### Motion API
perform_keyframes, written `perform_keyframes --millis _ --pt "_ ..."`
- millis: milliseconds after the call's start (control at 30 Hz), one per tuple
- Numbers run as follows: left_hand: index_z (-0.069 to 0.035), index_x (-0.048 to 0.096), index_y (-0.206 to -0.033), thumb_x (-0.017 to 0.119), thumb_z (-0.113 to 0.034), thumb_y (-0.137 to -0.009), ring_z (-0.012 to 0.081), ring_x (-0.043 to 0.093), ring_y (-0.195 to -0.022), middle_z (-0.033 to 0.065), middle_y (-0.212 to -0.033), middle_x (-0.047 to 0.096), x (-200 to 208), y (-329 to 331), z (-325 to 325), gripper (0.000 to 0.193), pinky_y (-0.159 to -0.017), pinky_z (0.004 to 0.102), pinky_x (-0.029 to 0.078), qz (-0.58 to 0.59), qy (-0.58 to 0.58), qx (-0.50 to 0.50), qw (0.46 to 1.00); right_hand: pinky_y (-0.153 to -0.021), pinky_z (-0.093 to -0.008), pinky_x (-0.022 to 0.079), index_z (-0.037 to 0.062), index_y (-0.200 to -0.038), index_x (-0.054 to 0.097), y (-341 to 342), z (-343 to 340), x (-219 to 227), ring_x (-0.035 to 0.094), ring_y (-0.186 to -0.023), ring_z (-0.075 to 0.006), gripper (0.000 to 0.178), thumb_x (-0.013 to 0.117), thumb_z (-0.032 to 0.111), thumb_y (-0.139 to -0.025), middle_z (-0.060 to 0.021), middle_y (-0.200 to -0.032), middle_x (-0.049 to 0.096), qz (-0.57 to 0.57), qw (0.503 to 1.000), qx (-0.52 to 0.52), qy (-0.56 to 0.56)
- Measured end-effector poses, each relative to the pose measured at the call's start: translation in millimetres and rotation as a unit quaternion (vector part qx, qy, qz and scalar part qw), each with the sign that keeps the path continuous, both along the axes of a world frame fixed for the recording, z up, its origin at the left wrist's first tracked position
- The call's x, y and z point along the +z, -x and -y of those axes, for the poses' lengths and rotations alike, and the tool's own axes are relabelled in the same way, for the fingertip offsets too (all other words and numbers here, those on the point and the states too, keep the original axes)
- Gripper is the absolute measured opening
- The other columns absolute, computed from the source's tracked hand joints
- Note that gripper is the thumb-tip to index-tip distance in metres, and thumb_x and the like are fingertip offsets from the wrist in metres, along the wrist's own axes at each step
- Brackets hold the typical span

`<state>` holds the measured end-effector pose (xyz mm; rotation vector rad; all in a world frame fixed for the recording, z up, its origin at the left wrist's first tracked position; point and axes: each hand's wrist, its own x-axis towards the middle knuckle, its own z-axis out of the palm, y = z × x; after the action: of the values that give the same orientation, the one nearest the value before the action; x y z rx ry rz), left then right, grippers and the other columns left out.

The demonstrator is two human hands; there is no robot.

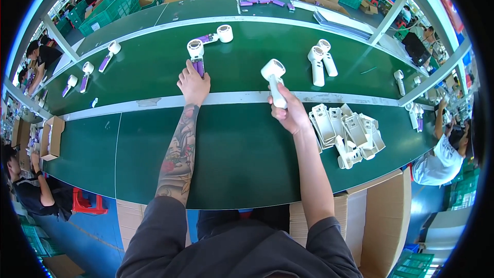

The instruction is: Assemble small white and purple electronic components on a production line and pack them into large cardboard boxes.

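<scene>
Presently, I observe my right hand [290, 110] closed around the pale handle of a white device [273, 68], the round head projecting beyond the fingers, ahead and slightly to the left of the hand. My left hand [194, 85] is narrowed on a purple-handled device [195, 49], thumb and forefinger at the handle's lower part; its white head points away from the hand. I cannot tell whether that unit is lifted. Just beyond it, a second purple-and-white unit [224, 33] lies ahead and to the right of the left hand.

Further out to the right of the right hand, a pair of white units [317, 67] is noted. Near that wrist, also to the right, white casing parts [355, 131] lie piled on the green table [247, 159].
</scene>
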<state>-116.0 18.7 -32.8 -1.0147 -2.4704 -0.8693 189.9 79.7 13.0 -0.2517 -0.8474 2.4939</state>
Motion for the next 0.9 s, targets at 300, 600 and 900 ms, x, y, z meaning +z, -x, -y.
perform_keyframes --millis 300,600,900 --pt "0.003 0.045 -0.132 0.068 -0.018 -0.082 0.0280 0.066 -0.082 0.0172 -0.098 0.065 18 -11 9 0.059 -0.076 0.0410 0.053 0.094 -0.002 -0.114 0.989 -0.080 -0.0368 0.053 0.0024 -0.124 0.064 -63 32 42 0.065 -0.086 -0.0246 0.032 0.064 0.015 -0.095 -0.0124 -0.105 0.066 0.431 0.667 -0.314 -0.520" --pt "-0.004 0.047 -0.123 0.061 -0.005 -0.095 0.0147 0.064 -0.068 0.0094 -0.092 0.064 64 -94 8 0.031 -0.062 0.0264 0.052 0.554 -0.286 -0.380 0.684 -0.069 -0.0381 0.054 0.0089 -0.132 0.059 -97 91 29 0.066 -0.078 -0.0292 0.042 0.063 0.007 -0.090 -0.0146 -0.102 0.063 0.591 0.361 -0.134 -0.709" --pt "-0.005 0.050 -0.119 0.053 -0.030 -0.105 0.0141 0.062 -0.070 0.0090 -0.093 0.065 44 -125 18 0.029 -0.063 0.0258 0.051 0.678 -0.234 -0.420 0.556 -0.071 -0.0430 0.055 0.0101 -0.134 0.056 -78 68 16 0.067 -0.080 -0.0311 0.046 0.061 0.006 -0.089 -0.0146 -0.103 0.061 0.390 0.737 -0.119 -0.540"
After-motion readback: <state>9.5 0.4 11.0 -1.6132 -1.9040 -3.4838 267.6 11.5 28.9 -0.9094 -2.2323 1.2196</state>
